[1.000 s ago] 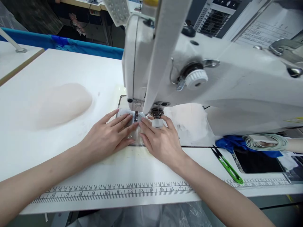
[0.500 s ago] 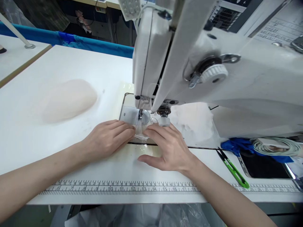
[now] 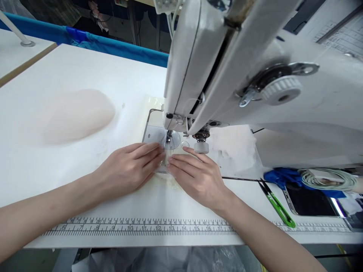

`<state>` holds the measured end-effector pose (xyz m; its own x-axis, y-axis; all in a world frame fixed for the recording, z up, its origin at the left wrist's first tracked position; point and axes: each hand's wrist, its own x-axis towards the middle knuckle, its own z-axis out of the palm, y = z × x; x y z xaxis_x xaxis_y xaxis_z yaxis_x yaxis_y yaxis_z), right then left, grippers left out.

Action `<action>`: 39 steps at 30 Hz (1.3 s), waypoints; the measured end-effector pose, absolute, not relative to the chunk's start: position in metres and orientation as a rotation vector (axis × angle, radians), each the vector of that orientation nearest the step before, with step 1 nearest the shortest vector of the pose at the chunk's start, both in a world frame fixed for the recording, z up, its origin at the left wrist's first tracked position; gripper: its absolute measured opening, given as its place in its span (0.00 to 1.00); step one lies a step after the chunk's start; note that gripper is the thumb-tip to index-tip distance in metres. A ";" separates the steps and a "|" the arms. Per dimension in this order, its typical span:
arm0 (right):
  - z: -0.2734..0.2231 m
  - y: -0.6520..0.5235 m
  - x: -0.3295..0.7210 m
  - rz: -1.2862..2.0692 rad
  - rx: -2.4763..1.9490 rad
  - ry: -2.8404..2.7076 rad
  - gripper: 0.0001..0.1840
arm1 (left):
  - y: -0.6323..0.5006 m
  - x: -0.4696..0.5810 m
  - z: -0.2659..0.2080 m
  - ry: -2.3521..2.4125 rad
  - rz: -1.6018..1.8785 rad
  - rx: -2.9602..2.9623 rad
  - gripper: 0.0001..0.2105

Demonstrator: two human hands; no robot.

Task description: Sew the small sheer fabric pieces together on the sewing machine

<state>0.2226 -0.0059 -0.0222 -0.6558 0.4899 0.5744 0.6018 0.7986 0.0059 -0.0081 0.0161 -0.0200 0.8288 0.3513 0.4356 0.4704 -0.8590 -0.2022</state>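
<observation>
Currently L hand (image 3: 132, 168), R hand (image 3: 198, 179) outstretched, apart by needle plate (image 3: 154, 134); white tbl (image 3: 70, 68): ruler (image 3: 159, 227) 6 o'clk; blue cloth (image 3: 121, 44) beyond, 11 o'clk

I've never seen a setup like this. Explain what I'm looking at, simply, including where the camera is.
The view comes from a camera worn on a person's head, looking forward and down. The big white machine looks like a sewing machine. No robot here: the person's bare left hand and right hand rest just in front of its needle area. Thin, see-through material shows between their fingertips; whether either hand pinches it is unclear.

The white table has a ruler scale along its near edge. To the right lie green-handled snips, what looks like a phone, a blue cloth and a coiled cord.
</observation>
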 end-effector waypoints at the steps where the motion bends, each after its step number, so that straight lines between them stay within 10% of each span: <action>1: -0.022 -0.006 0.222 -0.260 -0.805 -2.417 0.08 | 0.016 -0.008 -0.019 -0.612 -0.548 -2.705 0.13; 39: -0.025 0.003 0.219 -0.354 -0.899 -2.422 0.10 | 0.024 -0.006 -0.019 -0.634 -0.565 -2.689 0.14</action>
